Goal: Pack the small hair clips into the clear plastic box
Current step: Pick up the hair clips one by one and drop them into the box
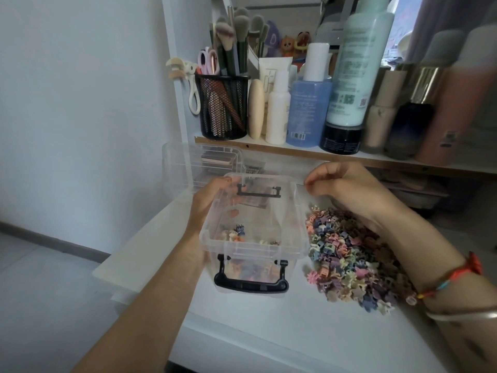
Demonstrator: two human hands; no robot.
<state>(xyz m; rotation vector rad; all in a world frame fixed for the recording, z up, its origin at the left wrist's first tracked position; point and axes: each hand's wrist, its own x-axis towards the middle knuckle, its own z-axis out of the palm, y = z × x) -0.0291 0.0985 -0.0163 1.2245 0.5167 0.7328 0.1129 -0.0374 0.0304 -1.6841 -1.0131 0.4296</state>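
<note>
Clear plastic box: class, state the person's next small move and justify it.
Probably lower the right hand to the pile of hair clips beside the clear plastic box and scoop up a handful. The box is open with only a few clips inside, the left hand grips its left side, and the pile lies just under the right wrist.

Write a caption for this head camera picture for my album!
Left hand holds the clear plastic box; right hand curls by its far corner, above the hair clip pile.
</note>
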